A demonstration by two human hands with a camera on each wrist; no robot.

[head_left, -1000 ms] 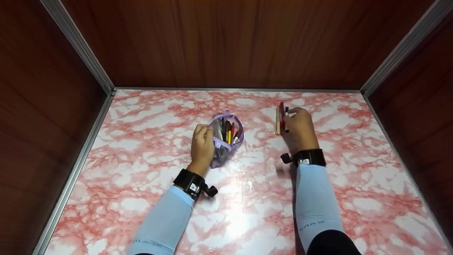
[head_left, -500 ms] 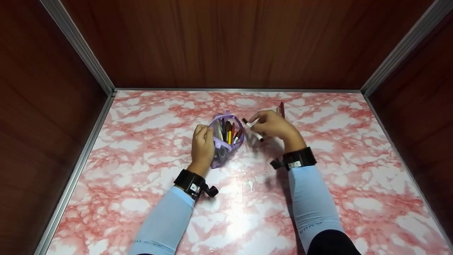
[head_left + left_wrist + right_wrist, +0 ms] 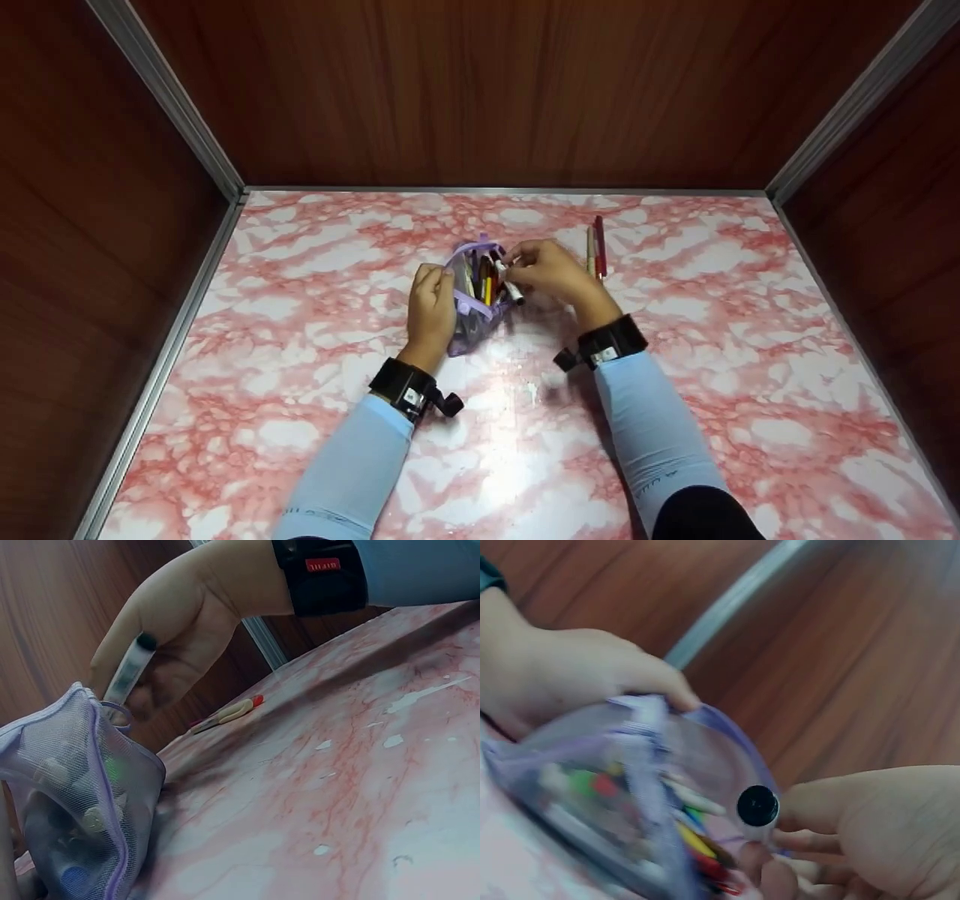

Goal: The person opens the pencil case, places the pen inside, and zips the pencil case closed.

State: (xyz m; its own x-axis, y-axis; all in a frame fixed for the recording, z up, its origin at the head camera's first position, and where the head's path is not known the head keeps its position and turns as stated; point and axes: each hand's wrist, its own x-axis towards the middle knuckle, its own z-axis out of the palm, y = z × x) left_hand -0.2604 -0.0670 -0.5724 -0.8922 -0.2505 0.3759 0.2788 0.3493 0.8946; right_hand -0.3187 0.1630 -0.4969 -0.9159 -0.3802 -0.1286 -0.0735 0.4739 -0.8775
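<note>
A purple mesh pencil case [image 3: 475, 328] stands with its mouth spread wide, and several pens and markers [image 3: 487, 289] show inside. My left hand [image 3: 431, 307] grips its left side, thumb at the rim in the right wrist view. Over the right side of the mouth, my right hand [image 3: 551, 274] pinches a white marker [image 3: 514, 291] with a black end. In the left wrist view that marker [image 3: 129, 675] slants at the rim of the mesh case [image 3: 97, 795]. The right wrist view shows the marker's black end [image 3: 757, 805] facing the camera.
Several pens [image 3: 601, 247], dark red and beige, lie together on the pink-and-white marbled table [image 3: 750, 360], right of the case. Dark wooden panels [image 3: 495, 97] rise behind and at both sides, with metal strips [image 3: 337, 189] along the edges.
My right hand has lifted the white marker from beside the other pens and carried it left to the pencil case's mouth. My left hand has stayed on the case.
</note>
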